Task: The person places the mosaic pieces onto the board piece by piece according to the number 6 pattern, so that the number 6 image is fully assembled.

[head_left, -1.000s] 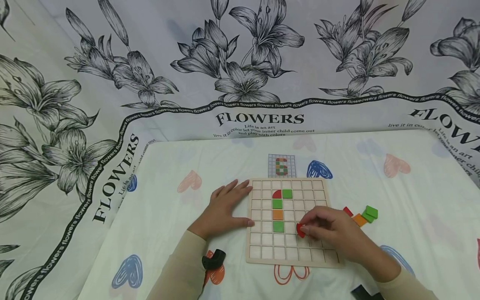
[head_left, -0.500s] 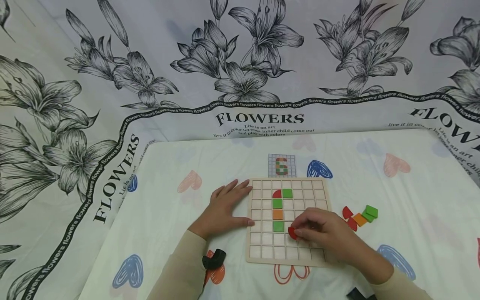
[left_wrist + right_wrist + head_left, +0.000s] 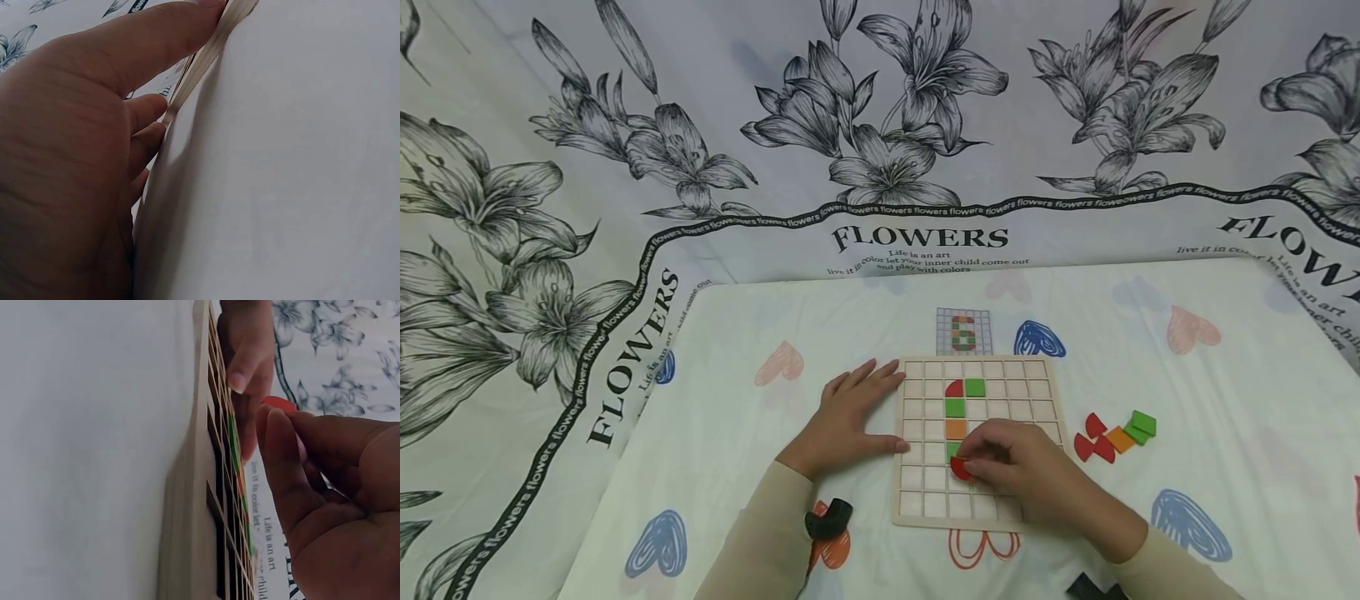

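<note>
We seem to be at a fabric-screened play spot with a homely look, though we cannot tell whether a home, a classroom or a studio lies around it. Under the wooden grid board (image 3: 925,478) we see a white heart-printed cloth (image 3: 842,325) spread over a flat surface. Beyond the board, and well to its left, is flower-printed fabric (image 3: 891,167) lettered "Life is an art" and "play with colors". A small gridded card (image 3: 963,333) just past the board's far edge and loose coloured tiles (image 3: 1120,440) to its right suggest play to us.
</note>
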`<state>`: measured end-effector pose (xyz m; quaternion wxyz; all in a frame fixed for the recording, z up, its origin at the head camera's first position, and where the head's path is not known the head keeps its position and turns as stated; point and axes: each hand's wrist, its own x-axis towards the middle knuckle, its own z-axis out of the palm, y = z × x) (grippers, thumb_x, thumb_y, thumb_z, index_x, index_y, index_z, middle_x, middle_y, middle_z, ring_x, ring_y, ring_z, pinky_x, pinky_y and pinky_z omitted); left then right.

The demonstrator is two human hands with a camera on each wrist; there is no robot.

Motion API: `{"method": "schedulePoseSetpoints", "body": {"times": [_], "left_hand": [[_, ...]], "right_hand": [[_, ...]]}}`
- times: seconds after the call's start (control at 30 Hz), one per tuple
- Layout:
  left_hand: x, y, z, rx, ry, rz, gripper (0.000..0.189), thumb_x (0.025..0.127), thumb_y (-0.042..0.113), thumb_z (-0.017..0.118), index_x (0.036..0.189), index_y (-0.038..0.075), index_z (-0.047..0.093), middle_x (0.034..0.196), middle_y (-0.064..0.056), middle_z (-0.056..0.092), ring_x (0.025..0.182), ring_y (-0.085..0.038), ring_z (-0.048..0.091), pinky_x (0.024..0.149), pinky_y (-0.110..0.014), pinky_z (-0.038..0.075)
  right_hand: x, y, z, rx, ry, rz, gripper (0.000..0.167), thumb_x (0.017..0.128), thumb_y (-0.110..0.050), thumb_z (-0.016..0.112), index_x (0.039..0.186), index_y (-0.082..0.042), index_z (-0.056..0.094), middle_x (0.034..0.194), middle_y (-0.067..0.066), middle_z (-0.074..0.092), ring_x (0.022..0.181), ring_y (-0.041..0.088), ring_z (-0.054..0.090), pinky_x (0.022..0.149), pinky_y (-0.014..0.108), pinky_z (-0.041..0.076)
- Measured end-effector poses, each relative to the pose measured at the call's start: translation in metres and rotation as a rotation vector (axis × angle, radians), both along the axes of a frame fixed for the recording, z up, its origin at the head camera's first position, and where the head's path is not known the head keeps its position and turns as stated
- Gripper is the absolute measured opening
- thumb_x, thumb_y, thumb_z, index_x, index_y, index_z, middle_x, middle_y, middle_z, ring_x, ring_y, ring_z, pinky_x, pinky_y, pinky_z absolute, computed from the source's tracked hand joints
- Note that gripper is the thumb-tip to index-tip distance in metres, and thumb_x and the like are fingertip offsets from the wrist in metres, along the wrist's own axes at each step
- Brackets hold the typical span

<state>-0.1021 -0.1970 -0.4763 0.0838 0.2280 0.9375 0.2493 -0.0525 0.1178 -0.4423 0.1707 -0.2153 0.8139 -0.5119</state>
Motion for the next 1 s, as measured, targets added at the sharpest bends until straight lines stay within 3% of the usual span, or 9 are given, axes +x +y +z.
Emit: {"method": "schedulePoseSetpoints", "body": {"times": [0.17, 0.4, 0.67, 1.0], "left_hand": [[0.000, 0.002, -0.001, -0.015, -0.009, 0.017, 0.099, 0.087, 0.075, 0.076, 0.171, 0.035, 0.040, 0.176, 0.022, 0.023, 0.164, -0.010, 0.006, 0.127, -0.051, 0.008], [-0.001, 0.001, -0.002, -0.037, -0.009, 0.016, 0.100, 0.087, 0.076, 0.075, 0.171, 0.036, 0.038, 0.176, 0.023, 0.021, 0.164, -0.009, 0.005, 0.127, -0.049, 0.008], [-0.001, 0.001, 0.000, -0.039, -0.005, 0.010, 0.099, 0.089, 0.076, 0.074, 0.171, 0.035, 0.038, 0.176, 0.023, 0.020, 0.164, -0.010, 0.005, 0.127, -0.050, 0.007], [-0.001, 0.001, 0.000, -0.030, -0.006, 0.007, 0.099, 0.089, 0.074, 0.075, 0.171, 0.034, 0.038, 0.176, 0.022, 0.021, 0.164, -0.010, 0.006, 0.126, -0.051, 0.008]], "right_hand": [[0.002, -0.006, -0.006, 0.051, -0.026, -0.002, 0.009, 0.101, -0.016, 0.080, 0.103, -0.025, 0.078, 0.095, -0.011, 0.070, 0.087, 0.014, 0.066, 0.080, 0.028, 0.057], [0.004, -0.010, -0.011, 0.109, 0.010, 0.003, 0.012, 0.101, -0.013, 0.080, 0.101, -0.025, 0.078, 0.091, -0.013, 0.067, 0.084, 0.012, 0.064, 0.076, 0.028, 0.056], [0.004, -0.008, -0.014, 0.100, 0.076, -0.003, 0.012, 0.100, -0.014, 0.081, 0.100, -0.025, 0.078, 0.093, -0.015, 0.066, 0.084, 0.010, 0.062, 0.076, 0.028, 0.056], [0.004, -0.010, -0.014, 0.096, 0.074, -0.029, 0.008, 0.099, -0.021, 0.084, 0.100, -0.023, 0.076, 0.092, -0.012, 0.064, 0.080, 0.009, 0.061, 0.071, 0.027, 0.054]]}}
